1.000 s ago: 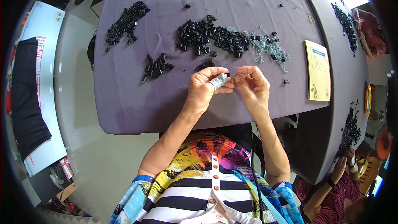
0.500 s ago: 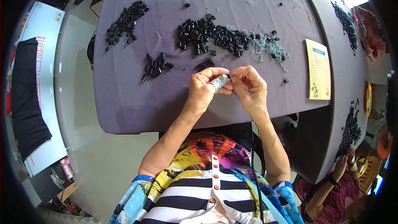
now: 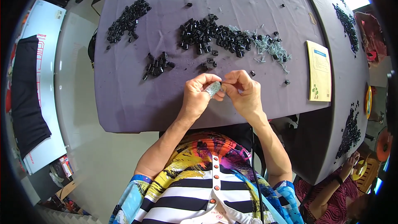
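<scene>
My left hand (image 3: 195,98) and my right hand (image 3: 246,96) meet just above the near part of the table. On my left thumb is a grey-green wrapping (image 3: 213,88). Between the fingertips of both hands a tiny dark piece (image 3: 221,83) shows, mostly hidden. Both hands are closed in a pinch around it. Beyond them lies a heap of small black cylindrical caps (image 3: 199,34), which runs into a scatter of small clear plastic pins (image 3: 269,46). A few loose black caps (image 3: 210,61) sit just past my left hand.
Smaller groups of black caps (image 3: 157,64) lie to the left, with another pile (image 3: 129,20) farther off. At the right is a yellowish booklet (image 3: 319,71). A second grey-covered table (image 3: 331,141) bears more black parts (image 3: 350,135); a person (image 3: 331,191) sits beside it.
Both hands have drawn slightly nearer and to the left, still together. Loose black caps beyond them are now more visible, including one past my right hand. The other person's hands have shifted.
</scene>
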Available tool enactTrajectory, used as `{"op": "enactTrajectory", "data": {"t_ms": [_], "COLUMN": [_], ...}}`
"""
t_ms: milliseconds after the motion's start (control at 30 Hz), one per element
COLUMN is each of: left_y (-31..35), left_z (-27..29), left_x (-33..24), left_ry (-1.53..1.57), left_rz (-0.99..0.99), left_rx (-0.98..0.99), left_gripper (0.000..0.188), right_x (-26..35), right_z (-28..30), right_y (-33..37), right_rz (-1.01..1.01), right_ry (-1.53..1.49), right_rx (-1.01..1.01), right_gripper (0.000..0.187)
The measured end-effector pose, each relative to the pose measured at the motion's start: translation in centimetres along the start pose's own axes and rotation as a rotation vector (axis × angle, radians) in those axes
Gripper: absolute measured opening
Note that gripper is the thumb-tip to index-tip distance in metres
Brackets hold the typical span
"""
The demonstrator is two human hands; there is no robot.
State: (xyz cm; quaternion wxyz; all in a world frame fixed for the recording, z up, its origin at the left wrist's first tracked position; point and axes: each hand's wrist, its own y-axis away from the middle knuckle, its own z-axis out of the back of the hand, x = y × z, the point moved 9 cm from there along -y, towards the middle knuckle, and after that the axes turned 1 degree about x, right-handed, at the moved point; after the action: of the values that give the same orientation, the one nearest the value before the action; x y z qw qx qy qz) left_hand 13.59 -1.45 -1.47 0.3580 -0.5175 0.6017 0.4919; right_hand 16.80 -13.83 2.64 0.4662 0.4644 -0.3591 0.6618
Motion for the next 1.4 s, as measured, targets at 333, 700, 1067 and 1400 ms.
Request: {"op": "enactTrajectory", "data": {"t_ms": [333,700,1067,1400], "left_y": [-0.5,-0.6,-0.4,-0.4], "left_z": [3.8,3.8,2.9,2.8], "left_x": [0.1,0.3,-0.2,-0.2], "left_ry": [0.246,0.290,0.085,-0.014], "left_rz": [0.025,0.022,0.008,0.006], "left_rx": [-0.167,-0.124,-0.115,-0.110], "left_gripper": [0.014,0.010,0.012,0.014], "right_x": [2.8,2.7,-2.2,-1.7], "right_z": [-1.1,-2.6,-2.4,-3.0], "right_y": [-5.0,-6.5,-1.3,-1.3], "right_rz": [0.345,0.429,-0.180,-0.133], "right_ry": [0.396,0.544,-0.390,-0.165], "right_rx": [-0.018,0.009,0.049,0.107], "right_gripper": [0.020,0.020,0.014,0.013]}}
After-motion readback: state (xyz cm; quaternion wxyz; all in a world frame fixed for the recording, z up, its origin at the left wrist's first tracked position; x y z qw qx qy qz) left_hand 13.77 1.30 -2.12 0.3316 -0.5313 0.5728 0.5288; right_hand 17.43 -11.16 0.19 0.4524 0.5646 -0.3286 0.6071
